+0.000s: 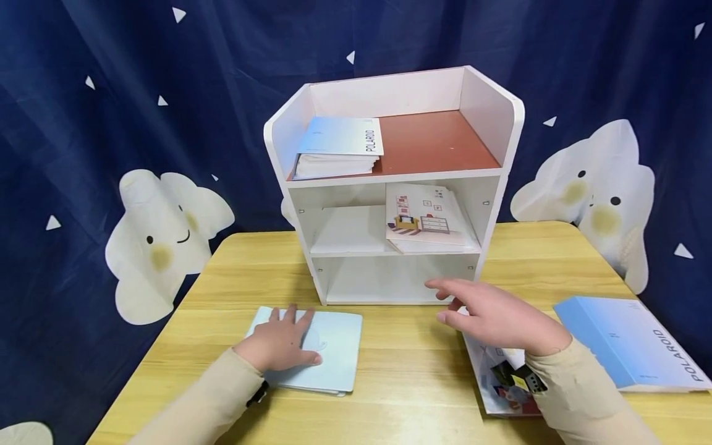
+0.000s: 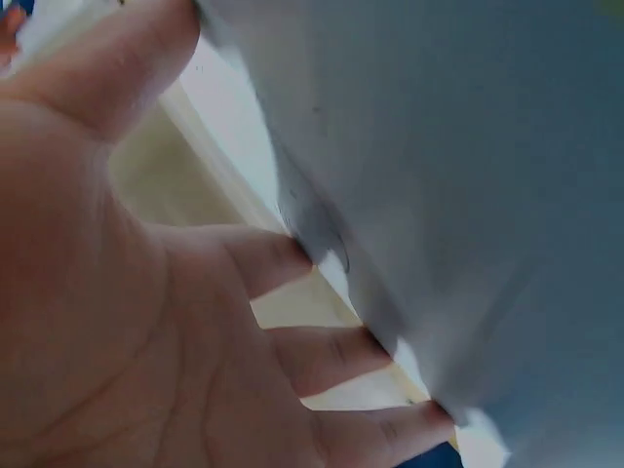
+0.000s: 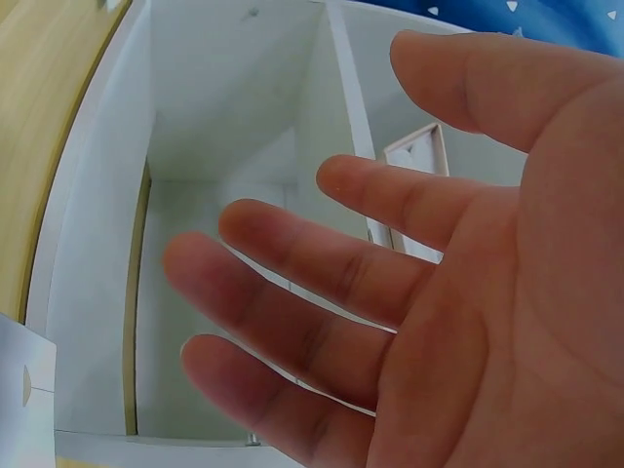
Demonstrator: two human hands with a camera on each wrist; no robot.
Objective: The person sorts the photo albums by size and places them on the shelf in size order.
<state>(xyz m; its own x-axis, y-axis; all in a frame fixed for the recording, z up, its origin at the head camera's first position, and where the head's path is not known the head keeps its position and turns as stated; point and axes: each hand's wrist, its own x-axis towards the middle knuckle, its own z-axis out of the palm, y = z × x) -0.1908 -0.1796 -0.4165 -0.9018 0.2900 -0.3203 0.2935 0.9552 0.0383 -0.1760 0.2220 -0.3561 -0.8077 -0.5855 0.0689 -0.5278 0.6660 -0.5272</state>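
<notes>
My left hand [image 1: 283, 347] rests with spread fingers on a pale blue book or folder [image 1: 340, 355] that lies flat on the table's left part. In the left wrist view its fingertips touch the pale blue cover [image 2: 448, 175]. Out to the right, my right hand [image 1: 492, 315] hovers with relaxed fingers and holds nothing. Below that hand and sleeve lies a book with a colourful picture cover [image 1: 497, 398], partly hidden by them. The right wrist view has the fingers [image 3: 341, 273] in front of the white shelf's lower compartment.
A white shelf unit [image 1: 400, 179] stands at the back of the wooden table [image 1: 400, 395]. A blue-white POLAROID item [image 1: 342, 136] sits on its top left; illustrated books [image 1: 431, 222] lie in the middle compartment. Another POLAROID box [image 1: 639, 343] lies far right. Behind hangs a dark blue curtain [image 1: 233, 74].
</notes>
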